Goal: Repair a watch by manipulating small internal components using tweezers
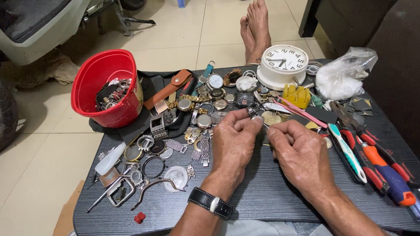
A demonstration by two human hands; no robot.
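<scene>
I pinch a small round watch part (258, 119) in my left hand (232, 143), raised so I can see it; my right hand (300, 154) pinches a thin tool at it. Beyond lie loose watches (205, 106), then the red bucket (107, 87) and white clock (282, 65).

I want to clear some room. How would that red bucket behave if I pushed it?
The red bucket already leans, propped on a dark pouch, so a push would probably tip it. Watch parts piled inside likely make it heavy for its size, and they could spill.
</scene>
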